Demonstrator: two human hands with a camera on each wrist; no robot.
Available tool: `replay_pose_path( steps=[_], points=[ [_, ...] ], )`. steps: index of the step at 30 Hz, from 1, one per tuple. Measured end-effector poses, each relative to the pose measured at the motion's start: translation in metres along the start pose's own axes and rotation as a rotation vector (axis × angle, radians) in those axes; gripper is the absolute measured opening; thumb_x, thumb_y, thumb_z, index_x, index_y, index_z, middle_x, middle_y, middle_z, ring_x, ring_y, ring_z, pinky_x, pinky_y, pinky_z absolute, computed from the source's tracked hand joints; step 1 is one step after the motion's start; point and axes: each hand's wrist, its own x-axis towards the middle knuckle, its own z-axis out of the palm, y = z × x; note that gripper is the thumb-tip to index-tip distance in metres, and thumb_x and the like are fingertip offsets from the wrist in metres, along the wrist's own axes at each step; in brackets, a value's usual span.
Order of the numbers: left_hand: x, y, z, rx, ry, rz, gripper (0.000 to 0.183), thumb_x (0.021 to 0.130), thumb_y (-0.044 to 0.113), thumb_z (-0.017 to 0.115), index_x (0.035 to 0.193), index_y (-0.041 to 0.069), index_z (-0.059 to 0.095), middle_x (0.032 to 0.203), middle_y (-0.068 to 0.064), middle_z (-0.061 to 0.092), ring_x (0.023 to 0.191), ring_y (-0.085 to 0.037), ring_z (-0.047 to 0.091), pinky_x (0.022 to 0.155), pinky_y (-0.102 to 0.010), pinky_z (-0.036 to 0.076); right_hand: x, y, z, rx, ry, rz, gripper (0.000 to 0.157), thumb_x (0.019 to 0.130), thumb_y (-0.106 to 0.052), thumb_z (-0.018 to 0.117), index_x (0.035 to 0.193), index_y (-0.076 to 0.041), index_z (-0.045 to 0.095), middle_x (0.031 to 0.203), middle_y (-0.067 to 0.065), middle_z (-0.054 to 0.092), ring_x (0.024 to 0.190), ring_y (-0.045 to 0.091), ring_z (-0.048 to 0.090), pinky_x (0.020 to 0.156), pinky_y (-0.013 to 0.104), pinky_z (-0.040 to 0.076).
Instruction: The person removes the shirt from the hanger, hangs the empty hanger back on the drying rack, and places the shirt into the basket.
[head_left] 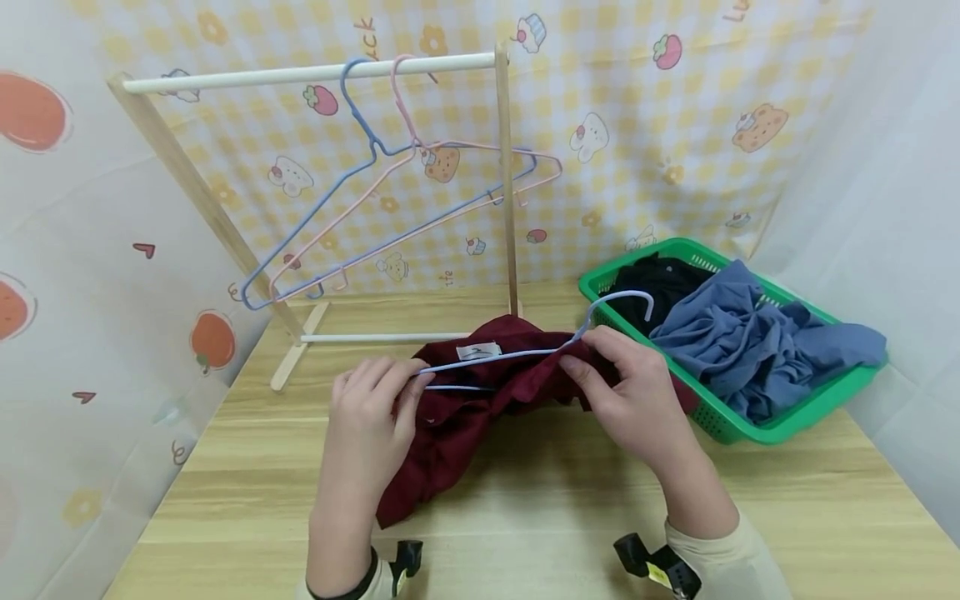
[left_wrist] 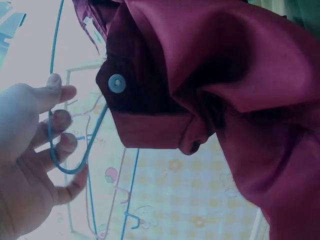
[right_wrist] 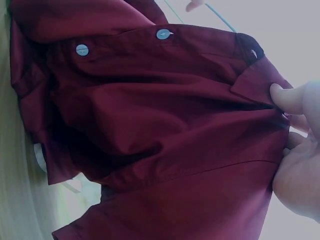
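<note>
A dark red buttoned shirt hangs between both hands over the table, its white neck label facing up. A pale blue hanger runs across its neck opening, with the hook sticking up at the right. My left hand pinches the hanger near one end, and in the left wrist view that rounded end lies among the fingers, outside the shirt. At the collar, my right hand pinches the cloth beside the base of the hook. The far end of the hanger is hidden by the shirt.
Behind the shirt stands a wooden rack with a white rail, where a blue hanger and a pink hanger hang. To the right, a green basket holds blue cloth and black cloth. A patterned curtain closes off the back.
</note>
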Motion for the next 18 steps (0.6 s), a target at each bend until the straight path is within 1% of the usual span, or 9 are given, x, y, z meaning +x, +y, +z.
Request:
replay_pose_path(
  steps=[2,5,8,11,15,18],
  points=[
    [-0.001,-0.001,0.002,-0.05,0.001,-0.003,0.006,0.094,0.007,0.078,0.1,0.006,0.076,0.084,-0.006,0.071,0.083,-0.025,0.065,0.079,-0.044,0.048,0.0,0.0,-0.001,-0.002,-0.009,-0.007,0.014,0.094,-0.001,0.077,0.101,-0.012,0.074,0.087,-0.005,0.064,0.075,0.006,0.054,0.065,0.017,0.045],
    [-0.001,-0.004,0.003,-0.087,0.013,0.007,0.004,0.094,0.003,0.077,0.097,0.004,0.074,0.083,-0.005,0.071,0.08,-0.021,0.062,0.076,-0.039,0.048,0.0,-0.001,-0.002,-0.005,-0.021,-0.018,0.015,0.094,-0.001,0.077,0.102,-0.013,0.075,0.088,-0.005,0.065,0.077,0.005,0.054,0.067,0.017,0.045],
    [-0.002,-0.008,0.002,-0.091,0.028,0.033,0.006,0.093,0.0,0.077,0.097,0.003,0.073,0.084,-0.006,0.072,0.08,-0.021,0.061,0.074,-0.034,0.05,0.001,0.0,-0.003,-0.003,-0.038,-0.023,0.016,0.094,-0.001,0.078,0.103,-0.013,0.075,0.089,-0.005,0.066,0.078,0.005,0.054,0.068,0.017,0.045],
    [-0.002,-0.012,0.0,-0.098,0.041,0.044,0.01,0.091,-0.004,0.077,0.098,0.002,0.074,0.083,-0.007,0.071,0.081,-0.021,0.062,0.072,-0.03,0.05,0.001,0.002,-0.005,-0.006,-0.054,-0.023,0.018,0.093,0.0,0.078,0.106,-0.012,0.077,0.093,-0.004,0.07,0.081,0.005,0.056,0.071,0.016,0.046],
    [-0.001,-0.017,-0.007,-0.101,0.065,0.038,0.014,0.087,-0.006,0.079,0.097,0.004,0.075,0.083,-0.006,0.071,0.081,-0.02,0.061,0.072,-0.028,0.047,0.001,0.007,-0.008,-0.023,-0.07,-0.014,0.021,0.092,0.0,0.078,0.11,-0.011,0.078,0.1,-0.002,0.074,0.087,0.005,0.059,0.075,0.015,0.047],
    [0.0,-0.021,-0.014,-0.094,0.092,0.021,0.014,0.087,-0.007,0.079,0.096,0.004,0.075,0.082,-0.005,0.071,0.079,-0.02,0.059,0.072,-0.027,0.045,0.0,0.01,-0.01,-0.038,-0.074,-0.007,0.02,0.093,0.0,0.078,0.109,-0.012,0.078,0.101,-0.002,0.075,0.088,0.004,0.061,0.076,0.013,0.047]
  ],
)
